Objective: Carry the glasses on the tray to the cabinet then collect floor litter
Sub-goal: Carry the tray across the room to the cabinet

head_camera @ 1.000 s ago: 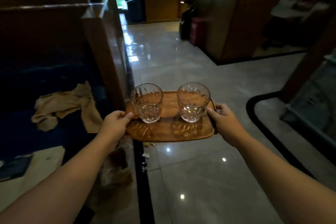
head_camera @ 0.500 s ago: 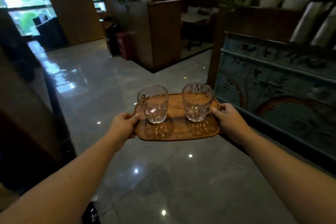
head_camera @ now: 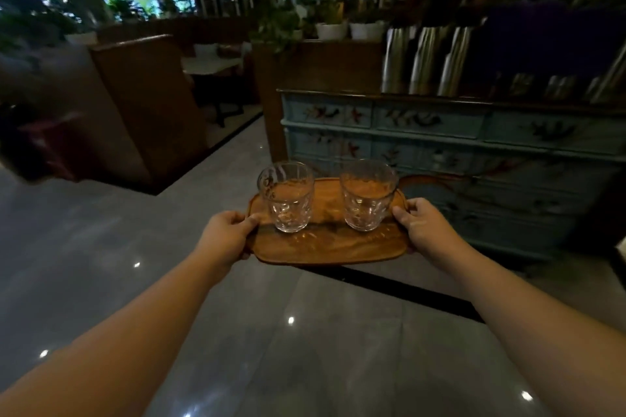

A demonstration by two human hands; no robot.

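You hold a wooden tray (head_camera: 325,247) out in front of you with both arms stretched forward, above a glossy grey tiled floor (head_camera: 101,247) that reflects small points of light. Your left hand (head_camera: 225,234) grips the tray's left end: the thumb lies over the rim on top and the other fingers curl under the edge, closed tight on the wood. Your right hand (head_camera: 421,225) does the same at the right end, thumb pressed on the rim, the rest of the fingers wrapped beneath and mostly hidden.

Two clear cut-pattern glasses stand upright on the tray, side by side and apart from each other. The left glass (head_camera: 287,197) sits just beside your left thumb, and the right glass (head_camera: 367,195) sits just beside your right thumb. You cannot tell from this view whether they hold any liquid.

Ahead and to the right stands the cabinet (head_camera: 457,159), a pale blue chest of drawers painted with birds and branches under a dark wooden top. Tall metal flasks (head_camera: 423,59) stand on that top, with white plant pots (head_camera: 349,30) on the ledge behind. The tray's far edge overlaps the cabinet's lower front in the picture, but the tray is in the air, carried by your hands alone. To the left, a brown booth partition (head_camera: 145,105) borders a seating area.
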